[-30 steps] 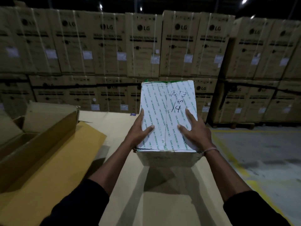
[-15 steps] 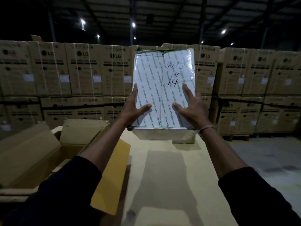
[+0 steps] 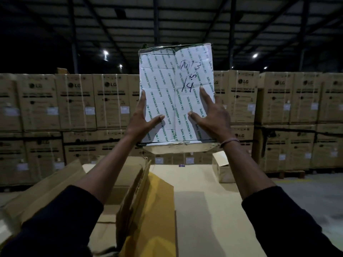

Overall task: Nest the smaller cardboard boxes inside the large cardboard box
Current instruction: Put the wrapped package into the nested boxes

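Head view: nearest, low and left of both arms, the big box (image 3: pixel 118 197) stands open, flaps up. Beyond it, the left hand (image 3: pixel 143 119) and right hand (image 3: pixel 211 117) press flat against the sides of the small taped box (image 3: pixel 176 93), raised upright. The left hand is nearer the opening, though its depth is hard to judge.
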`<move>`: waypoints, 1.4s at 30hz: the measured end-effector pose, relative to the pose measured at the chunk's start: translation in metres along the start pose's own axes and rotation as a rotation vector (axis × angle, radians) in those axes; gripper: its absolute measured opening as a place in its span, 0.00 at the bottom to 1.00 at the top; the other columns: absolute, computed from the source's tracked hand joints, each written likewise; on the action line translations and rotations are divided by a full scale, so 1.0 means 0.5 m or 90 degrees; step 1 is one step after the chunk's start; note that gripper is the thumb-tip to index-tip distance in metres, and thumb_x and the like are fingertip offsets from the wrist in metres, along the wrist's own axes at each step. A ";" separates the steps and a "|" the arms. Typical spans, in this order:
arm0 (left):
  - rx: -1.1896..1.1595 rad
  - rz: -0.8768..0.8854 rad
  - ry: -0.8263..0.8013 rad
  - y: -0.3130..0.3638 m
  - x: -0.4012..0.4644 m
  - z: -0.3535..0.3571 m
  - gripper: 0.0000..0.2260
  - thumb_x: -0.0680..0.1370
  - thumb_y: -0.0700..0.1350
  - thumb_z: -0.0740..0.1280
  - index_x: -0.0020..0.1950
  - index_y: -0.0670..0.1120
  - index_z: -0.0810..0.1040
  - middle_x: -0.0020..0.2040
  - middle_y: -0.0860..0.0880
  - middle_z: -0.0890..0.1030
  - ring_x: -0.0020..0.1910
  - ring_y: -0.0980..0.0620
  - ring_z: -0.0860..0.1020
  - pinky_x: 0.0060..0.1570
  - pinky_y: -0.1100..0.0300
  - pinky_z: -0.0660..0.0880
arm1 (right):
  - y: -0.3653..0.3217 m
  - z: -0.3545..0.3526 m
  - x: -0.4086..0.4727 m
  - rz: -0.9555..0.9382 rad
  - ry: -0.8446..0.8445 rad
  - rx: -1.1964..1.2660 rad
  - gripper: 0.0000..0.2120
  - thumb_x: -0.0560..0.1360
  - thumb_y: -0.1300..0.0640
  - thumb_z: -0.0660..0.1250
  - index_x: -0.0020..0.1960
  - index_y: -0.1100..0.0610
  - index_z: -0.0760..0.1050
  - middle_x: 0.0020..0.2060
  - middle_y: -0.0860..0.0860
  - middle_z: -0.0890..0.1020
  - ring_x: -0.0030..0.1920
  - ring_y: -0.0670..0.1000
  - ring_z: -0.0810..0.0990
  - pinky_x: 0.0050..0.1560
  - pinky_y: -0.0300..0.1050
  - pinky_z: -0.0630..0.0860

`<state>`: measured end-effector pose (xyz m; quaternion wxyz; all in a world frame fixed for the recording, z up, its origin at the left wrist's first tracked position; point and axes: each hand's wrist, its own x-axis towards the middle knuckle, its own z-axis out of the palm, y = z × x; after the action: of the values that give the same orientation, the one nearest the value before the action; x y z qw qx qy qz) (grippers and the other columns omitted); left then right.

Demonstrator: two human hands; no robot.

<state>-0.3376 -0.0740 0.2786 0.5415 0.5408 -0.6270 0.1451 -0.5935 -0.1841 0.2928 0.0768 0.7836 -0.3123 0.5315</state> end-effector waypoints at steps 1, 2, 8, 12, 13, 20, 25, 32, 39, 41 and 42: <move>0.008 -0.004 0.003 -0.021 0.004 -0.020 0.52 0.71 0.68 0.73 0.83 0.61 0.41 0.83 0.52 0.56 0.79 0.46 0.63 0.70 0.40 0.71 | -0.020 0.020 0.007 -0.002 -0.002 -0.001 0.45 0.75 0.30 0.68 0.84 0.38 0.50 0.60 0.64 0.78 0.51 0.64 0.81 0.41 0.48 0.76; 0.016 -0.009 0.007 -0.040 0.009 -0.041 0.52 0.71 0.68 0.73 0.83 0.61 0.42 0.83 0.53 0.56 0.79 0.46 0.63 0.70 0.41 0.71 | -0.037 0.044 0.015 -0.005 -0.002 0.000 0.45 0.74 0.29 0.67 0.84 0.37 0.49 0.62 0.64 0.77 0.51 0.63 0.82 0.40 0.45 0.73; 0.046 -0.011 0.016 -0.148 0.040 -0.149 0.51 0.73 0.61 0.75 0.84 0.56 0.44 0.83 0.53 0.55 0.80 0.50 0.59 0.71 0.52 0.67 | -0.139 0.166 0.059 -0.008 -0.006 0.016 0.47 0.73 0.26 0.65 0.84 0.38 0.48 0.57 0.66 0.81 0.34 0.50 0.73 0.30 0.37 0.61; 0.038 -0.014 0.008 -0.227 0.049 -0.232 0.52 0.72 0.65 0.74 0.84 0.58 0.43 0.83 0.53 0.55 0.80 0.51 0.59 0.75 0.43 0.65 | -0.224 0.229 0.078 -0.003 -0.027 0.018 0.46 0.73 0.26 0.65 0.84 0.38 0.48 0.67 0.65 0.77 0.38 0.51 0.77 0.34 0.36 0.65; 0.043 -0.019 0.006 -0.248 0.053 -0.255 0.52 0.72 0.66 0.74 0.84 0.58 0.42 0.83 0.53 0.56 0.80 0.50 0.61 0.74 0.43 0.67 | -0.250 0.243 0.081 -0.006 -0.030 0.018 0.46 0.73 0.26 0.65 0.84 0.39 0.49 0.72 0.64 0.74 0.45 0.56 0.81 0.39 0.38 0.69; 0.021 -0.031 -0.050 -0.384 0.050 -0.422 0.53 0.72 0.63 0.75 0.84 0.51 0.44 0.83 0.47 0.55 0.81 0.47 0.56 0.75 0.56 0.58 | -0.423 0.358 0.082 0.038 -0.055 0.056 0.46 0.73 0.27 0.67 0.84 0.39 0.51 0.79 0.57 0.67 0.67 0.59 0.76 0.60 0.50 0.75; -0.017 -0.100 -0.138 -0.511 0.025 -0.545 0.54 0.66 0.70 0.77 0.83 0.59 0.50 0.80 0.51 0.65 0.78 0.50 0.66 0.75 0.45 0.67 | -0.557 0.429 0.051 0.095 -0.134 0.089 0.46 0.71 0.30 0.70 0.83 0.39 0.55 0.77 0.59 0.65 0.76 0.64 0.66 0.73 0.61 0.69; -0.085 -0.192 -0.243 -0.595 -0.031 -0.634 0.58 0.67 0.65 0.79 0.84 0.48 0.47 0.82 0.46 0.59 0.80 0.48 0.60 0.77 0.51 0.61 | -0.656 0.492 0.008 0.157 -0.276 0.187 0.48 0.72 0.37 0.76 0.84 0.50 0.57 0.81 0.54 0.64 0.79 0.56 0.63 0.78 0.53 0.61; -0.076 -0.331 -0.352 -0.621 -0.097 -0.632 0.49 0.71 0.53 0.80 0.83 0.43 0.55 0.77 0.42 0.68 0.65 0.49 0.76 0.56 0.64 0.71 | -0.654 0.528 -0.066 0.279 -0.439 0.255 0.48 0.72 0.40 0.77 0.83 0.55 0.58 0.81 0.52 0.64 0.78 0.54 0.66 0.70 0.43 0.63; -0.061 -0.354 -0.371 -0.627 -0.130 -0.611 0.40 0.75 0.47 0.76 0.81 0.41 0.59 0.76 0.42 0.70 0.58 0.52 0.77 0.48 0.67 0.71 | -0.644 0.544 -0.093 0.299 -0.471 0.235 0.47 0.73 0.41 0.76 0.83 0.55 0.59 0.81 0.51 0.63 0.79 0.54 0.64 0.67 0.41 0.61; -0.053 -0.365 -0.385 -0.626 -0.149 -0.603 0.39 0.76 0.47 0.76 0.81 0.41 0.60 0.75 0.42 0.71 0.54 0.55 0.76 0.43 0.67 0.70 | -0.640 0.551 -0.105 0.309 -0.483 0.223 0.46 0.74 0.41 0.76 0.83 0.55 0.59 0.81 0.51 0.63 0.79 0.54 0.64 0.67 0.41 0.60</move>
<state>0.0684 0.0795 0.2020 0.3732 0.6894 -0.5870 -0.2023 -0.2071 -0.0336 0.1978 -0.3020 0.8277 -0.3983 0.2550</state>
